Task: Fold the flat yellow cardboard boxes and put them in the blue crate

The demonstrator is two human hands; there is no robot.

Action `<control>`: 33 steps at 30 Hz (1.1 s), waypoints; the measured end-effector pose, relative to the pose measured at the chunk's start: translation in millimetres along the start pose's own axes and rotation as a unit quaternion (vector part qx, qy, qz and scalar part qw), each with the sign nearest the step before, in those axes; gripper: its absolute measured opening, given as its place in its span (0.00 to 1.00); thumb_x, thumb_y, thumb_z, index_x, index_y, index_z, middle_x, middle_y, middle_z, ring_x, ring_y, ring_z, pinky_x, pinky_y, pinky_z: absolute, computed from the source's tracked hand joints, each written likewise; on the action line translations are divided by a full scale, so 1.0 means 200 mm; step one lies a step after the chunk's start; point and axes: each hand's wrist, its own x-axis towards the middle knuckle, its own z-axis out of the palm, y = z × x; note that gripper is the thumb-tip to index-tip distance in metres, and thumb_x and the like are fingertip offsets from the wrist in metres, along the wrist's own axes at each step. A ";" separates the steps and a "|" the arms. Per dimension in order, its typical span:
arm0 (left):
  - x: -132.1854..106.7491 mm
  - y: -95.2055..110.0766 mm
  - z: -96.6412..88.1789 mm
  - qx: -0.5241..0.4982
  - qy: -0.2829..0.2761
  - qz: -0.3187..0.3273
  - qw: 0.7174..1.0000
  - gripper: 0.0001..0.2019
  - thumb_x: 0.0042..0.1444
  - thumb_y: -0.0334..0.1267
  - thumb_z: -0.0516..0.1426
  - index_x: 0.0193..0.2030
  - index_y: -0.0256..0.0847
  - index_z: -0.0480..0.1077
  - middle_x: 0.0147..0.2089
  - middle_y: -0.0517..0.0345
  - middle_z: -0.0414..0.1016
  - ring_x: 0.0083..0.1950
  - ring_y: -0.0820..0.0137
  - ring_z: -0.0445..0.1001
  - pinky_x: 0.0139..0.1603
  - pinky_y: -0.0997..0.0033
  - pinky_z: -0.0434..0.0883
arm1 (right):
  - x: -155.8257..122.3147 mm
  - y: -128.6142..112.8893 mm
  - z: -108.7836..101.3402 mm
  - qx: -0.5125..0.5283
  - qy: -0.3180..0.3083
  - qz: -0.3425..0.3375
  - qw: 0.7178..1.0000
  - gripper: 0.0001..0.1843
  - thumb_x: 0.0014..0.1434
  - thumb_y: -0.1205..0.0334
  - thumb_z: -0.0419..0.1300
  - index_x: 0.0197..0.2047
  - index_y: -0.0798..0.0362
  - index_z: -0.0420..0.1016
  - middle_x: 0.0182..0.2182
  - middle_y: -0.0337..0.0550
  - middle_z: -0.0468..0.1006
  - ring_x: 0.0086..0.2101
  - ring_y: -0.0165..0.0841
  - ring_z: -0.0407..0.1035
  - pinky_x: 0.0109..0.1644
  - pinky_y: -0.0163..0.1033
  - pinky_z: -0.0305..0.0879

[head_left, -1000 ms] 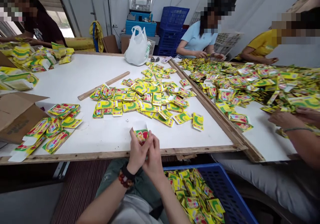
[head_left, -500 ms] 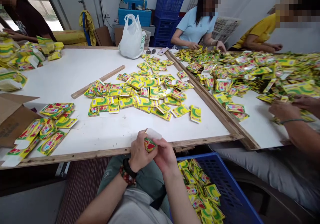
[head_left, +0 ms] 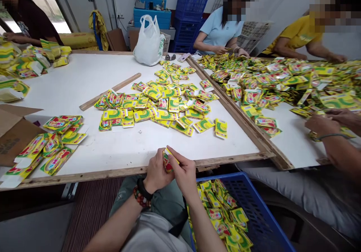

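Just over the table's front edge, my left hand (head_left: 156, 173) is wrapped round a small yellow, green and red cardboard box (head_left: 167, 162). My right hand (head_left: 184, 171) grips the same box from the other side, its thumb and fingers pressed at the upper end, where the flap lies folded over. Part of the box is hidden behind my fingers. Beyond my hands, a loose heap of similar boxes (head_left: 143, 115) lies on the white tabletop (head_left: 113, 150). Below my right forearm, a blue plastic crate (head_left: 262, 207) holds many such boxes.
An open brown carton (head_left: 17, 139) stands at left beside several flat boxes (head_left: 58, 143). A wooden strip (head_left: 109, 91) lies on the table; a wooden rail (head_left: 234, 113) divides it. A white plastic bag (head_left: 149, 43) stands at the back. Co-workers handle piles of packages at right and left.
The box's raised white flap is now folded down, and my right fingers have moved up over the box's top. Co-workers' hands at the right have shifted.
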 end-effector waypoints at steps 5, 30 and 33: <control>-0.02 -0.02 0.03 0.003 0.014 -0.021 1.000 0.19 0.46 0.41 0.58 0.42 0.42 0.54 0.31 0.60 0.66 0.28 0.69 0.65 0.27 0.72 0.57 | 0.02 -0.01 -0.03 -0.060 -0.108 -0.081 0.989 0.22 0.61 0.55 0.55 0.55 0.55 0.73 0.47 0.45 0.78 0.37 0.35 0.76 0.42 0.37 0.72; 0.27 -0.01 -0.23 0.046 -0.026 0.070 0.996 0.23 0.57 0.37 0.49 0.59 0.38 0.51 0.38 0.56 0.70 0.34 0.68 0.71 0.39 0.68 0.68 | 0.01 -0.02 -0.20 0.045 -0.071 0.001 0.996 0.31 0.58 0.47 0.58 0.58 0.57 0.70 0.46 0.51 0.78 0.44 0.37 0.74 0.49 0.40 0.70; 0.06 0.01 -0.11 -0.044 0.005 0.027 0.999 0.38 0.47 0.43 0.60 0.60 0.38 0.46 0.49 0.48 0.68 0.41 0.65 0.72 0.41 0.66 0.70 | 0.07 -0.06 -0.09 0.109 -0.158 0.002 0.981 0.23 0.59 0.47 0.56 0.46 0.58 0.78 0.33 0.44 0.78 0.33 0.31 0.71 0.39 0.34 0.68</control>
